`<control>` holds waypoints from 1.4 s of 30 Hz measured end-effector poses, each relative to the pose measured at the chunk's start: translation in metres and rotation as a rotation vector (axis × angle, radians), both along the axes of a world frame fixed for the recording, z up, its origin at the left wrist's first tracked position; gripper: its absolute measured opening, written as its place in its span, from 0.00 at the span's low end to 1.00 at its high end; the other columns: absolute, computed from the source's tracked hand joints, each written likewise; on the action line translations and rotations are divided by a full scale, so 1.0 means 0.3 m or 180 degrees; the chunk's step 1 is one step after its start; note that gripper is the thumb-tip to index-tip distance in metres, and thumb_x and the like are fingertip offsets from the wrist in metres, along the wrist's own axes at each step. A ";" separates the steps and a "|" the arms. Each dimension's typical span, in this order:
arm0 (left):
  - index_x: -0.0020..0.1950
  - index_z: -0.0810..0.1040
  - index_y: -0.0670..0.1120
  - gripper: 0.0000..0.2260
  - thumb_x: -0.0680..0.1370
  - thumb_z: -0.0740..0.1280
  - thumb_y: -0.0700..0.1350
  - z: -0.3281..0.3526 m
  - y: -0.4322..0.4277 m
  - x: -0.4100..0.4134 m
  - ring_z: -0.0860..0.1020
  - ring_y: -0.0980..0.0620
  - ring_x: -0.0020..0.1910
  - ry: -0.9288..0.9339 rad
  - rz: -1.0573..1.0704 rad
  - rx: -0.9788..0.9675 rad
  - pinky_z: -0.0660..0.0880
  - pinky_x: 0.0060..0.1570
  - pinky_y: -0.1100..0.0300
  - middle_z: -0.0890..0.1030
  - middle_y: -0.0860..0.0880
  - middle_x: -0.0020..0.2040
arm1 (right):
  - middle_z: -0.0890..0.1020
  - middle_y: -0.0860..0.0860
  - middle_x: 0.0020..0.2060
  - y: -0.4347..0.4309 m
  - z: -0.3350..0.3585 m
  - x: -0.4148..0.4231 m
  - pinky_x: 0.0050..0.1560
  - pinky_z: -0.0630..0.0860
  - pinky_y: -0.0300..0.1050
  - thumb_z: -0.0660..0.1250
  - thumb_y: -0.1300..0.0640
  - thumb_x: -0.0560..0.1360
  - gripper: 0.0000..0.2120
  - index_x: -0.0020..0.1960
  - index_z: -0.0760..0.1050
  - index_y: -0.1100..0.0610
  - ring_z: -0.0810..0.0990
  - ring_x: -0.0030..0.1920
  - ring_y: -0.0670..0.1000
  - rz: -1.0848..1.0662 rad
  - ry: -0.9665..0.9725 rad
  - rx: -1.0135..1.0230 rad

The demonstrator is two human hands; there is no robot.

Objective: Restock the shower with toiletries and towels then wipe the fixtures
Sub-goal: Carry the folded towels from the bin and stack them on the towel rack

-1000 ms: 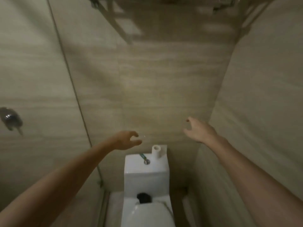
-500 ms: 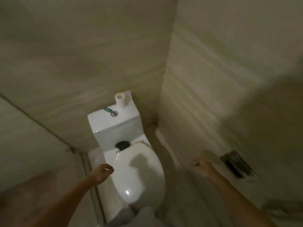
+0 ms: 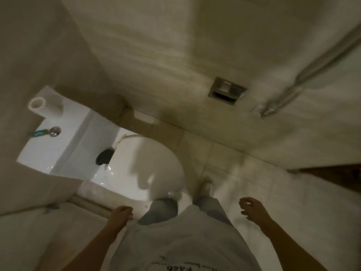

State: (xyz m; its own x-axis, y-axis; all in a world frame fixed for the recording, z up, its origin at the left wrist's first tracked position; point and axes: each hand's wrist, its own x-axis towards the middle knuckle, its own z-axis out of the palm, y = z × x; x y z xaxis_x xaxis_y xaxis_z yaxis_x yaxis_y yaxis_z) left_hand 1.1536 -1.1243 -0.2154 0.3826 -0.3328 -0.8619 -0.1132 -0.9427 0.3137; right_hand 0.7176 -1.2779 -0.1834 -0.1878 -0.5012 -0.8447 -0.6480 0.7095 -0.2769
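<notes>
Directly below: toilet [image 3: 146, 163], lid down, beside the tiled wall. Left grip [image 3: 121, 213] loosely curled, right grip [image 3: 254, 211] with fingers apart; both empty, low at the sides. Upright on the cistern [image 3: 50, 149] lid's far corner: toilet roll [image 3: 45, 106].

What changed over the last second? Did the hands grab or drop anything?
Both arms came down. The left hand and right hand, raised out in front a second ago, now hang low beside the body, empty. Nothing was taken or let go. The head tilted down, bringing a recessed wall holder into view. Unchanged: the paper roll stands on the tank, and the toilet lid is shut.
</notes>
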 end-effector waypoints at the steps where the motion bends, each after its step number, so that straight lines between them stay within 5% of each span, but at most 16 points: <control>1: 0.46 0.81 0.38 0.07 0.81 0.65 0.38 0.000 -0.052 0.003 0.78 0.46 0.37 -0.0008 -0.0095 -0.0068 0.70 0.35 0.59 0.83 0.37 0.42 | 0.81 0.59 0.57 0.052 0.001 -0.037 0.52 0.78 0.53 0.67 0.56 0.81 0.09 0.60 0.78 0.57 0.83 0.47 0.56 -0.0372 -0.0034 -0.0002; 9: 0.59 0.80 0.44 0.09 0.82 0.65 0.43 0.088 -0.460 -0.153 0.82 0.47 0.49 0.0013 -0.0950 -0.0595 0.75 0.47 0.56 0.84 0.43 0.52 | 0.81 0.58 0.42 0.446 -0.033 -0.209 0.46 0.78 0.49 0.66 0.61 0.81 0.03 0.51 0.77 0.61 0.79 0.40 0.56 -0.2051 -0.0329 0.0290; 11: 0.60 0.80 0.45 0.09 0.83 0.64 0.45 0.104 -0.498 -0.236 0.82 0.45 0.52 0.0043 -0.0855 -0.0686 0.76 0.53 0.52 0.83 0.43 0.53 | 0.78 0.55 0.35 0.500 -0.039 -0.247 0.38 0.74 0.43 0.65 0.64 0.80 0.09 0.41 0.75 0.58 0.75 0.35 0.52 -0.2210 -0.0354 0.0301; 14: 0.61 0.79 0.43 0.10 0.83 0.65 0.45 0.094 -0.517 -0.410 0.81 0.42 0.54 0.0061 -0.0740 -0.0523 0.76 0.58 0.48 0.83 0.42 0.54 | 0.75 0.52 0.31 0.553 -0.069 -0.356 0.39 0.68 0.45 0.66 0.59 0.78 0.14 0.34 0.71 0.55 0.71 0.35 0.52 -0.2612 -0.0512 0.0445; 18: 0.60 0.80 0.42 0.11 0.82 0.66 0.46 0.073 -0.531 -0.633 0.82 0.41 0.53 0.0226 -0.1028 0.0019 0.77 0.54 0.49 0.83 0.40 0.53 | 0.82 0.59 0.45 0.559 -0.069 -0.523 0.43 0.76 0.47 0.66 0.61 0.81 0.03 0.51 0.77 0.61 0.81 0.44 0.58 -0.3733 -0.0955 0.0225; 21: 0.58 0.81 0.41 0.10 0.80 0.69 0.45 0.068 -0.589 -0.785 0.83 0.41 0.51 0.0235 -0.1344 0.0175 0.77 0.44 0.53 0.84 0.39 0.53 | 0.82 0.61 0.49 0.535 -0.066 -0.686 0.55 0.78 0.56 0.66 0.61 0.81 0.07 0.58 0.76 0.63 0.82 0.50 0.62 -0.4052 -0.0945 -0.0111; 32: 0.64 0.77 0.41 0.13 0.83 0.65 0.46 -0.018 -1.046 -1.448 0.80 0.43 0.55 0.0229 -0.2996 0.0275 0.74 0.52 0.52 0.82 0.41 0.56 | 0.84 0.58 0.51 0.495 -0.039 -1.181 0.62 0.77 0.56 0.67 0.56 0.81 0.09 0.58 0.78 0.59 0.83 0.53 0.59 -0.5113 -0.0612 -0.0820; 39: 0.61 0.79 0.39 0.11 0.82 0.66 0.43 0.005 -1.370 -2.148 0.81 0.43 0.50 0.0186 -0.4341 -0.0056 0.75 0.50 0.53 0.83 0.39 0.54 | 0.81 0.60 0.47 0.543 -0.058 -1.204 0.56 0.77 0.57 0.65 0.60 0.81 0.04 0.51 0.78 0.59 0.80 0.47 0.59 -0.6072 -0.0329 -0.0616; 42: 0.61 0.79 0.42 0.11 0.82 0.66 0.45 0.039 -1.427 -2.480 0.81 0.45 0.52 0.0263 -0.4960 -0.0247 0.76 0.49 0.55 0.83 0.42 0.53 | 0.81 0.59 0.45 0.540 -0.084 -1.192 0.45 0.76 0.49 0.65 0.60 0.82 0.05 0.54 0.77 0.60 0.79 0.45 0.58 -0.6405 -0.0407 -0.0621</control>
